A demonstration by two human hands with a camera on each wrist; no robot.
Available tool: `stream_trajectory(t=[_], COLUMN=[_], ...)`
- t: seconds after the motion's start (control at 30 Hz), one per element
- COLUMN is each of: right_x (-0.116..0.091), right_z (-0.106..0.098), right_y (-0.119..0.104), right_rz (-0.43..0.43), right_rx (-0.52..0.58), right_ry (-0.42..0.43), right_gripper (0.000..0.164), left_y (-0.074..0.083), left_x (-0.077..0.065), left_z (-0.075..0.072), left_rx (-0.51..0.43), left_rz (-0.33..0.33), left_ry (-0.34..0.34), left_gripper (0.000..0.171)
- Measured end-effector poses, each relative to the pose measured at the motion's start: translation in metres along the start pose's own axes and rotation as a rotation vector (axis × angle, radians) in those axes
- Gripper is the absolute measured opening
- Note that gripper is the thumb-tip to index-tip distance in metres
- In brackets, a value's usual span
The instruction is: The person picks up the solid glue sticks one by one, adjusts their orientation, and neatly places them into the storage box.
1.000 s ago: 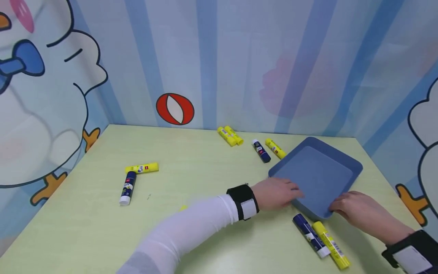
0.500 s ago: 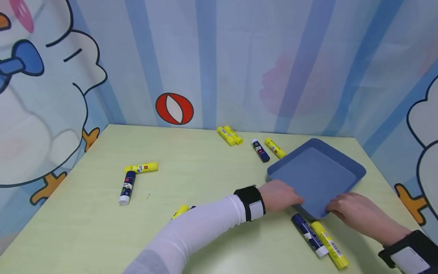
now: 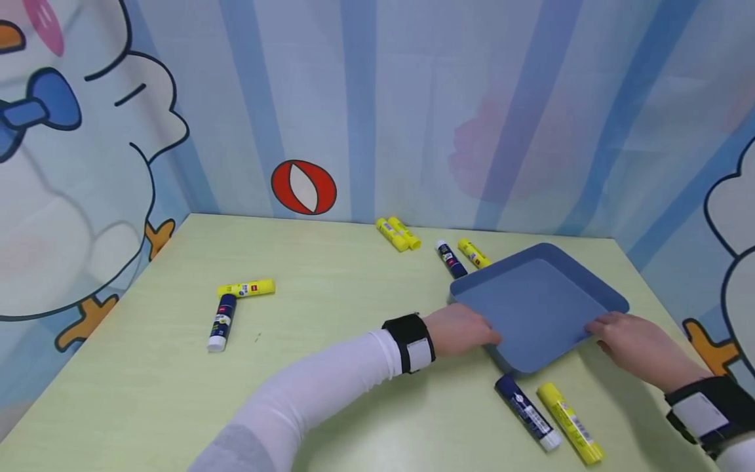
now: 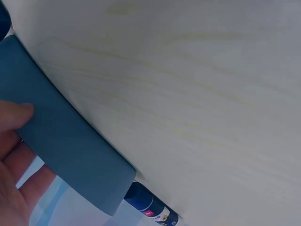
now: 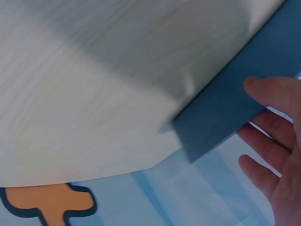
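Observation:
A blue-grey rectangular tray stands at the right of the table, turned at an angle. My left hand grips its left front side; in the left wrist view the thumb lies on the outer wall and the fingers reach over the rim. My right hand holds the opposite side near the right corner, thumb outside and fingers past the rim in the right wrist view. Near the tray's front corner lies a dark blue glue stick with a white end, beside a yellow glue stick.
Behind the tray's back left corner lie another dark blue glue stick and a yellow one. Two yellow glue sticks lie at the back edge. At left, a yellow glue stick meets a dark blue one. A printed curtain backs the table.
The tray has turned, its left and front corners shifting left. My left hand moved left with it, my right hand right and farther back. The front dark blue glue stick rolled away from the yellow one.

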State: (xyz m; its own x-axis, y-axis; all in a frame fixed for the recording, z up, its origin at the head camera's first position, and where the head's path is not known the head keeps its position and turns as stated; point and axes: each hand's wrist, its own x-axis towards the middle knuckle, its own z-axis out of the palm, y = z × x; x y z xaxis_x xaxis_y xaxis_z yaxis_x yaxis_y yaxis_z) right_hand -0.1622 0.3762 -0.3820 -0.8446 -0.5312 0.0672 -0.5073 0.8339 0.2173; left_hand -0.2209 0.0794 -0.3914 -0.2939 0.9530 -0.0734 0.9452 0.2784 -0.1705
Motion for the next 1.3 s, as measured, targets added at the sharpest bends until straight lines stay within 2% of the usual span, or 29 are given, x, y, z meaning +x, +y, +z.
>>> stream_trajectory(t=[0.13, 0.27, 0.5, 0.83, 0.97, 1.1, 1.3], right_x=[-0.003, -0.005, -0.006, -0.006, -0.005, -0.004, -0.002], right_z=[0.007, 0.008, 0.003, -0.002, -0.002, -0.002, -0.005], right_y=[0.008, 0.007, -0.006, -0.029, -0.033, -0.037, -0.048], right_rz=[0.012, 0.025, 0.034, -0.021, -0.051, -0.041, -0.035], right_rx=[0.018, 0.053, 0.080, 0.130, 0.139, 0.136, 0.147], right_ry=[0.004, 0.000, 0.008, 0.018, 0.016, -0.002, -0.020], right_gripper=[0.018, 0.015, 0.015, 0.017, 0.019, 0.019, 0.015], left_y=[-0.002, -0.004, -0.009, -0.019, -0.024, -0.027, -0.033], left_x=[-0.005, -0.014, -0.029, -0.059, -0.075, -0.089, -0.101], left_z=[0.001, 0.001, -0.002, 0.000, 0.002, 0.000, -0.009], left_rx=[-0.001, 0.051, 0.129, 0.131, 0.124, 0.099, -0.054], left_rz=[0.023, 0.046, 0.084, 0.087, 0.082, 0.060, -0.026], left_ry=[0.009, 0.019, 0.036, 0.017, 0.010, -0.014, -0.060], left_gripper=[0.029, 0.027, 0.024, 0.021, 0.021, 0.020, 0.020])
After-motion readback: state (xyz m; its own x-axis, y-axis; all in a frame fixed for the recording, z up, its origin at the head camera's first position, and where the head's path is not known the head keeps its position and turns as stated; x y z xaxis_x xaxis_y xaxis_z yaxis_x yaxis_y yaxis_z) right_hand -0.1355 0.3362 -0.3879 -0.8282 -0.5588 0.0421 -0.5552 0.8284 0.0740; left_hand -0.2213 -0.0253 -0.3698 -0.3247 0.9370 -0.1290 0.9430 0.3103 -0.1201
